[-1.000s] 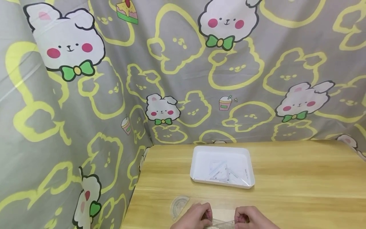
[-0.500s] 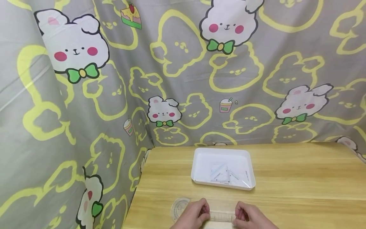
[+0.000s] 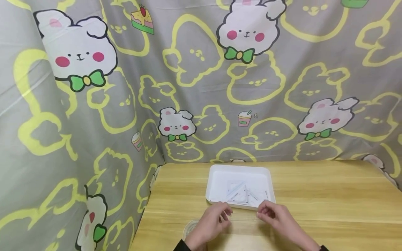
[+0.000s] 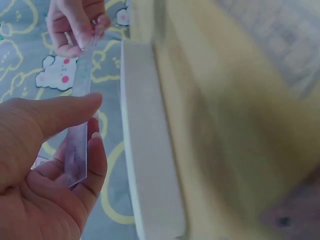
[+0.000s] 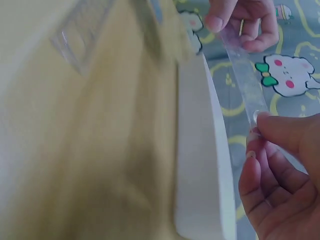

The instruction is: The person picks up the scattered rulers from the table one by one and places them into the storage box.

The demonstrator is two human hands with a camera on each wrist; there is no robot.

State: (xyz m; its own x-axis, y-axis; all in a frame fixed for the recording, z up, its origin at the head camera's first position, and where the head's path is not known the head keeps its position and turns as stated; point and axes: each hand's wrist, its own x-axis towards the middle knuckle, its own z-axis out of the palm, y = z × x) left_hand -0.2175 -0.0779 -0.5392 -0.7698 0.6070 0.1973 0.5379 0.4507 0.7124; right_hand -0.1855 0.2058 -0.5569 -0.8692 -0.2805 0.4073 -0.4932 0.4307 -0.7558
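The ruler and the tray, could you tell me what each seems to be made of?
The ruler, pinched by the left hand and right hand, looks like clear, glossy plastic: the printed cloth shows through it, with faint markings. The tray looks like white, smooth plastic with a rounded moulded rim, though melamine is possible.

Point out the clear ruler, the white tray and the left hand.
clear ruler (image 4: 79, 145), left wrist view, on its printed lower part
white tray (image 3: 216, 174), head view, on its bare left floor
left hand (image 3: 211, 221), head view, on the back of the hand

both hands (image 3: 243, 218) raised, fingertips pinching
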